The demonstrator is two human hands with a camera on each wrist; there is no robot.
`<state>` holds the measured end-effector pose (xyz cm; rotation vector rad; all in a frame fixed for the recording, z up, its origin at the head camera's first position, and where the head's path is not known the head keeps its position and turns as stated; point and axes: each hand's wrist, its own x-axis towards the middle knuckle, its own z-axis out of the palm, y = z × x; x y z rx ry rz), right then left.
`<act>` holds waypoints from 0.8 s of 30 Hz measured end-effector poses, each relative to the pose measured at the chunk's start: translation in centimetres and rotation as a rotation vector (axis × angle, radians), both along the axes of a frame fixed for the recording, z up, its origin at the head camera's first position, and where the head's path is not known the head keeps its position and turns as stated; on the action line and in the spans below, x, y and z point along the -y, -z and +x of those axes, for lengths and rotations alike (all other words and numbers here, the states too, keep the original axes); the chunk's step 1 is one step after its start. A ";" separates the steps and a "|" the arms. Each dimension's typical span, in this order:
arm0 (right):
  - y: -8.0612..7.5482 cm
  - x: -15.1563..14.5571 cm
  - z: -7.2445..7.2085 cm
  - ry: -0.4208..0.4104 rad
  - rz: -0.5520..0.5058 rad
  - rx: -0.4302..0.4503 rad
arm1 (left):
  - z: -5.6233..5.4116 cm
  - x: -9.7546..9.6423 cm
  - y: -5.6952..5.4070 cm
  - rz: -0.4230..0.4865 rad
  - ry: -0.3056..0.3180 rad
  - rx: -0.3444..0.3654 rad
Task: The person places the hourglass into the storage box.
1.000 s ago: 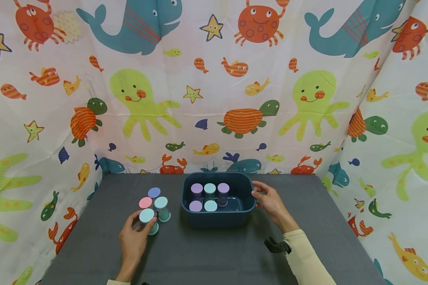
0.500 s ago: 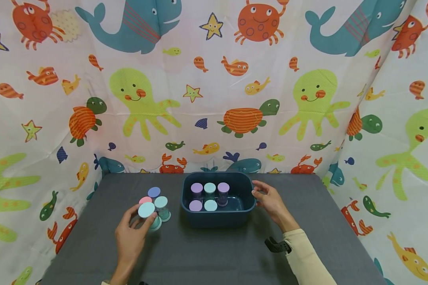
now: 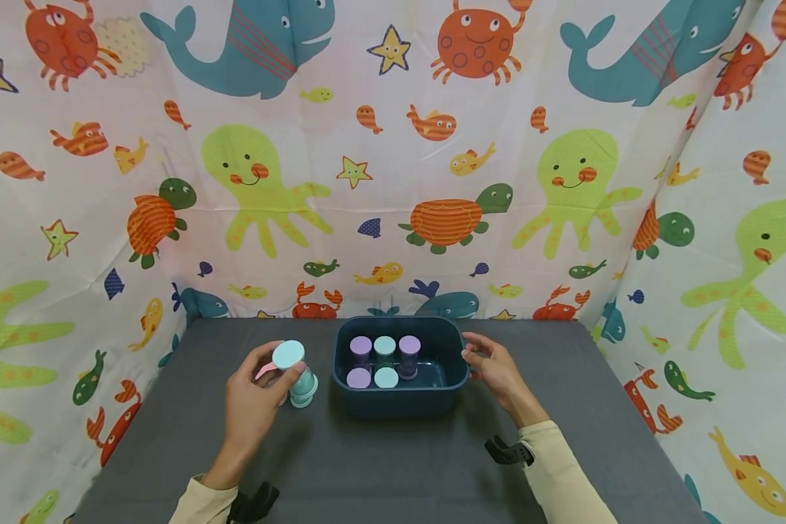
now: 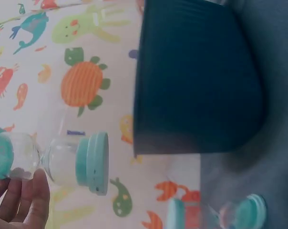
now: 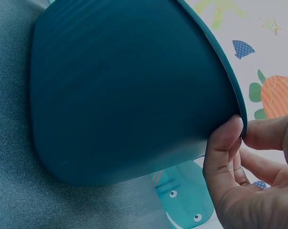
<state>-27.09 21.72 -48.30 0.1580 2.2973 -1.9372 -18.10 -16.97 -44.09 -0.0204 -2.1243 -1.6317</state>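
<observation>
My left hand (image 3: 252,397) holds a teal-capped hourglass (image 3: 289,354) up off the table, at the left of the bin. The left wrist view shows its clear glass bulbs (image 4: 65,164), fingers around the narrow waist. Below and behind it another teal hourglass (image 4: 251,212) stands on the table. A pink hourglass cap (image 3: 265,370) shows partly behind my fingers; the blue one is hidden. My right hand (image 3: 501,375) pinches the right rim of the dark blue bin (image 3: 399,407), thumb outside the wall, as the right wrist view shows.
Inside the bin several hourglasses stand in two rows at the left, with purple caps (image 3: 409,344) and teal caps (image 3: 386,378). The bin's right part shows bare floor. A sea-animal curtain (image 3: 393,218) rises behind the grey table (image 3: 393,473) and along both sides.
My left hand has lifted the teal hourglass from the group and carried it up and to the right, in front of the others. The right hand and bin have stayed put.
</observation>
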 end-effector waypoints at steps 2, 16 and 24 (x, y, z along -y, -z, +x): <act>0.0 0.0 0.0 0.000 -0.001 0.000 | -0.6 -0.3 -0.5 0.035 0.055 0.010; 0.2 -0.2 -0.2 0.003 -0.011 0.003 | -3.6 -3.0 -2.1 0.068 0.268 0.017; 0.1 -0.1 -0.1 -0.007 -0.007 0.000 | -5.7 -4.7 -2.5 0.045 0.377 0.041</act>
